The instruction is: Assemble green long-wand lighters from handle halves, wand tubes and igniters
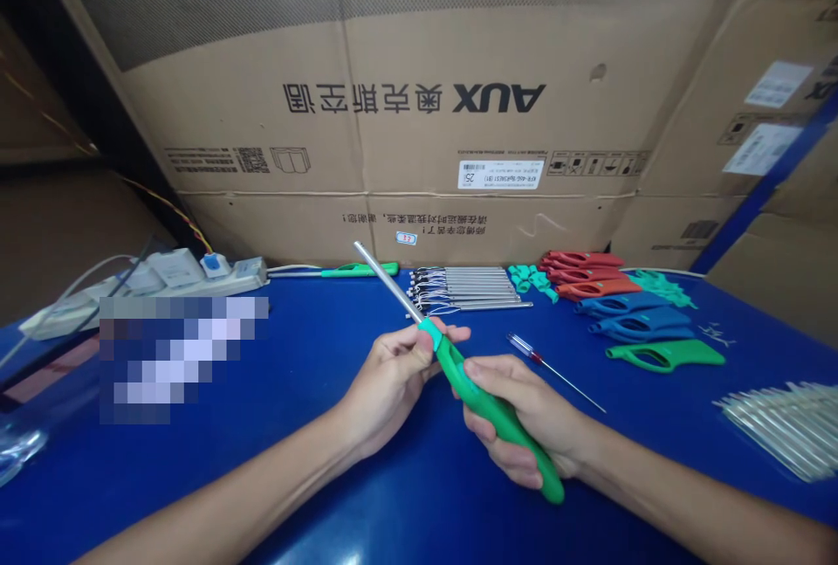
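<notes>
A green long-necked gas lighter (488, 403) with a silver metal tube (389, 281) is held up at a slant over the blue table, its tube pointing to the upper left. My right hand (524, 416) wraps round the green handle, thumb on top near the trigger opening. My left hand (399, 368) pinches the turquoise collar (429, 334) where tube and handle meet. Just behind lie several silver tubes with wires (481, 285) in a row. To the right of my right hand rests a screwdriver (556, 373) with a clear handle.
Turquoise collars (532, 279) lie behind beside red (582, 272), blue (645, 322) and green lighter handles (674, 355). Clear-wrapped sticks (786, 430) lie at the right. A finished-looking green lighter (360, 269) is at the back. A power strip (163, 277) stands left; cardboard (406, 41) walls the back.
</notes>
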The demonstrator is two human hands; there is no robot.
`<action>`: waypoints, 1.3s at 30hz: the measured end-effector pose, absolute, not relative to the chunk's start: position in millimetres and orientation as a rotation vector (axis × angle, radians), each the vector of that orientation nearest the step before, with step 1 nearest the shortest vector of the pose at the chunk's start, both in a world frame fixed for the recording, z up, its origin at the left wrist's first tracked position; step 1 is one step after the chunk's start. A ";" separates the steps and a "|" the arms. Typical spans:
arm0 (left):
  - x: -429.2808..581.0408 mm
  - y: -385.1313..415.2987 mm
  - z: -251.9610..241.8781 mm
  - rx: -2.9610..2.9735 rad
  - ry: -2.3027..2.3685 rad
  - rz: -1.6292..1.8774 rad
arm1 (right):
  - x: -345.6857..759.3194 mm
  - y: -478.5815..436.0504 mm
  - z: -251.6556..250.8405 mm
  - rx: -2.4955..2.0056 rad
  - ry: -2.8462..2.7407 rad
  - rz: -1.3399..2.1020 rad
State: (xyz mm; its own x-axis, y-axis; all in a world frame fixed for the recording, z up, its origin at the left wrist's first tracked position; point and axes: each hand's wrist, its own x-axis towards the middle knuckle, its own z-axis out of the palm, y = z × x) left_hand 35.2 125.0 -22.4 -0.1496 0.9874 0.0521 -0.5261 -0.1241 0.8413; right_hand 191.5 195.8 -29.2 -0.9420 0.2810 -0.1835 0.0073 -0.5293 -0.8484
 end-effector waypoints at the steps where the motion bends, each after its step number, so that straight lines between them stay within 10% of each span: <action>1: 34.7 125.7 -23.0 0.777 0.828 1.585 | 190.3 196.0 -30.2 -0.466 -1.405 2.598; 39: 32.9 125.1 -19.5 0.750 0.779 1.665 | 190.7 182.5 -31.5 -0.429 -2.315 0.417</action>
